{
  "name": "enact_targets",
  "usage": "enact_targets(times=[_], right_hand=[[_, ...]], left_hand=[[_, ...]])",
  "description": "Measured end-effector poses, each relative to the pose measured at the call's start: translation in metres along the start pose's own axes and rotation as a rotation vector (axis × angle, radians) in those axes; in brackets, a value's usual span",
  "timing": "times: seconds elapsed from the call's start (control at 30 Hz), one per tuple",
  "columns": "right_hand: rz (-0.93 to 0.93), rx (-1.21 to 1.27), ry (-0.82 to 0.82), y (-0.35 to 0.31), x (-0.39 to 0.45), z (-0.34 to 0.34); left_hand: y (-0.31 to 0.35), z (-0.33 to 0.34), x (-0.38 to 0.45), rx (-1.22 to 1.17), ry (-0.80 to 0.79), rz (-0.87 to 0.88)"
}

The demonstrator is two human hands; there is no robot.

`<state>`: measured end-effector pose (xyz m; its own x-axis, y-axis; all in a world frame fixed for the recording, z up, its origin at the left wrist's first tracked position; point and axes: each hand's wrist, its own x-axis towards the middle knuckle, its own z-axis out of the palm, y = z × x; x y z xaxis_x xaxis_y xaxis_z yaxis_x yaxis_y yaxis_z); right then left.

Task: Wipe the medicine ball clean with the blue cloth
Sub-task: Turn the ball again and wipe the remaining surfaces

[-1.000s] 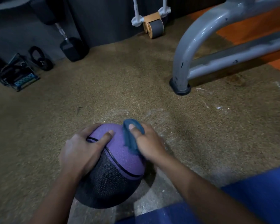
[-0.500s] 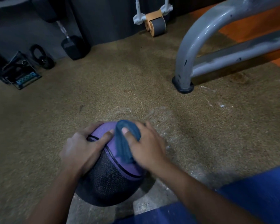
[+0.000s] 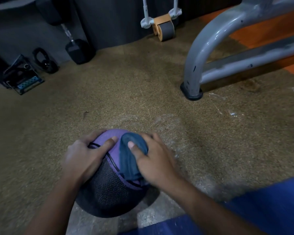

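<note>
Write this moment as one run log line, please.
left hand steadies medicine ball | right hand presses blue cloth on it

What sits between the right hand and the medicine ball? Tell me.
The blue cloth: the right hand presses it flat against the purple top of the medicine ball, thumb on the cloth. The head view shows it.

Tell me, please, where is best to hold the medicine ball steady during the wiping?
Probably on its upper left side, from above, where the left hand already rests. The medicine ball is round and could roll on the floor, and the right hand presses the blue cloth on the opposite side.
</note>
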<state>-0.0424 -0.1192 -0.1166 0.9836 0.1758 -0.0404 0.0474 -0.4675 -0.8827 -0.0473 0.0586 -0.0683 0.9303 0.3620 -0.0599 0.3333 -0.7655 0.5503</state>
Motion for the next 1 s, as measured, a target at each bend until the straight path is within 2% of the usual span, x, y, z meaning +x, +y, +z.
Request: enact_targets(times=[0.17, 0.23, 0.3, 0.37, 0.47, 0.53, 0.6, 0.73, 0.77, 0.87, 0.9, 1.0], right_hand=[[0.483, 0.447, -0.143, 0.041, 0.047, 0.005], [0.571, 0.481, -0.139, 0.047, 0.034, 0.005], [0.490, 0.426, -0.015, 0.052, 0.009, 0.010], [0.308, 0.313, 0.083, 0.041, -0.022, 0.014], [0.018, 0.129, 0.096, 0.015, -0.035, 0.014], [-0.039, 0.083, 0.098, 0.008, -0.015, 0.012], [0.074, 0.153, 0.092, 0.013, 0.014, 0.011], [0.444, 0.505, -0.084, 0.037, 0.050, 0.009], [0.474, 0.509, -0.098, 0.042, 0.049, 0.011], [0.475, 0.535, -0.058, 0.051, 0.043, 0.021], [0.476, 0.554, -0.052, 0.052, 0.042, 0.022], [0.491, 0.623, -0.022, 0.053, 0.038, 0.025]], left_hand=[[-0.003, -0.002, -0.001, -0.064, -0.004, 0.006], [-0.001, -0.001, 0.001, -0.061, 0.000, -0.005], [0.001, -0.001, 0.005, -0.039, -0.001, -0.029], [0.002, -0.002, 0.011, -0.032, -0.016, -0.040], [0.001, -0.003, 0.015, -0.029, -0.042, -0.016], [-0.001, -0.005, 0.016, -0.015, -0.055, 0.036], [-0.004, -0.006, 0.013, -0.017, -0.073, 0.102], [-0.006, -0.011, 0.004, -0.070, -0.110, 0.146], [-0.006, -0.012, 0.001, -0.035, -0.080, 0.140], [0.001, -0.006, -0.015, 0.314, 0.131, 0.051], [0.006, 0.001, -0.021, 0.372, 0.156, 0.011], [0.015, 0.025, -0.037, 0.331, 0.183, -0.064]])
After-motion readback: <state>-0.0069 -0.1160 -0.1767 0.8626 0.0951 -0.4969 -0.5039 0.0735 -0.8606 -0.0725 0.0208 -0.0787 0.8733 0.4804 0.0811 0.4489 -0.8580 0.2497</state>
